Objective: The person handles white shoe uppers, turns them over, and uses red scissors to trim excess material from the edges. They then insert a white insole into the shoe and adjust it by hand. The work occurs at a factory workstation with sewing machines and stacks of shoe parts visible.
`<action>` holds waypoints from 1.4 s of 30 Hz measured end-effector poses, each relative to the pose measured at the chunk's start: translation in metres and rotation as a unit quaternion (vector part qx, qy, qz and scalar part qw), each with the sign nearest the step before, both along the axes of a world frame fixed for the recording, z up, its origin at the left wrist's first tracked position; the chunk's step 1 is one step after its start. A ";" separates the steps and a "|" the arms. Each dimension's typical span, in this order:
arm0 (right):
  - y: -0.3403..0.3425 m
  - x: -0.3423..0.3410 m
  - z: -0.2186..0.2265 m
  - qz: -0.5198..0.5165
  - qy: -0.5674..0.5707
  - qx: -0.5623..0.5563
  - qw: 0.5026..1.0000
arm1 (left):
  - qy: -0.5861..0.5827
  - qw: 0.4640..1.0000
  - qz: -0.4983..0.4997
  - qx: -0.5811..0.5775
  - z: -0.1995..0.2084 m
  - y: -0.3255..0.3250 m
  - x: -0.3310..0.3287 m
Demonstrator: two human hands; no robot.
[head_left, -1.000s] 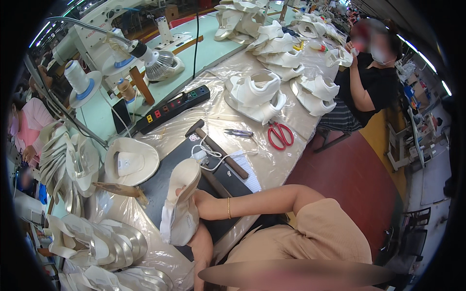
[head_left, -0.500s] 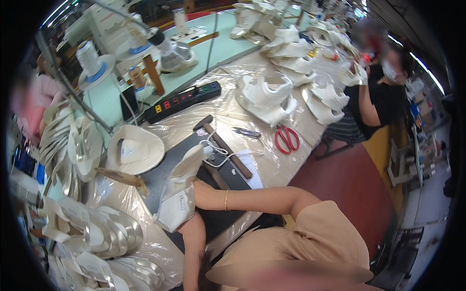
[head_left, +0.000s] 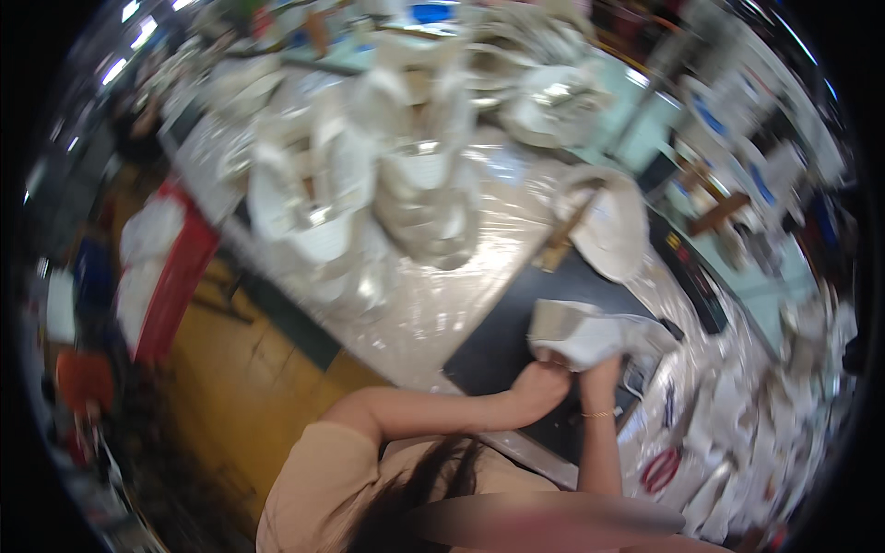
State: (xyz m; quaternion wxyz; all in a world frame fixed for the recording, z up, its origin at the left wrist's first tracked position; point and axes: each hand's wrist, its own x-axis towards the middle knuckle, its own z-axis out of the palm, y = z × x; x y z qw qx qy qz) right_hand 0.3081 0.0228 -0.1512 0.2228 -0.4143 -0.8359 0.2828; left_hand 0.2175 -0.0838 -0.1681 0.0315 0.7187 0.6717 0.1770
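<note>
A white shoe upper point(head_left: 595, 339) is held up above the black mat point(head_left: 489, 341) between my two hands. My left hand point(head_left: 542, 389) is closed with its fingertips at the upper's lower edge. My right hand point(head_left: 601, 373), with a thin bracelet at the wrist, reaches up against the upper; its fingers are hidden behind or inside it. Beyond the mat lies a cream curved shoe piece point(head_left: 613, 226), and a flat wooden tool point(head_left: 560, 241) rests partly over it. The picture is smeared by motion.
Stacked white shoe uppers point(head_left: 318, 235) fill the far left of the plastic-covered table point(head_left: 502, 263), with more piles point(head_left: 553, 106) behind. At right are a black power strip point(head_left: 687, 267), red-handled scissors point(head_left: 659, 470) and more white uppers point(head_left: 737, 433). A red crate point(head_left: 180, 276) stands on the floor left.
The view has swung left, so the uppers' stacks and the floor on the left now show. My hands still hold the shoe upper, which is now turned more level.
</note>
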 end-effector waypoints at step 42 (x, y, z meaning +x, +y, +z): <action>-0.038 -0.038 0.090 0.181 0.201 -0.112 0.956 | -0.426 0.857 0.000 -0.289 0.152 -0.027 -0.152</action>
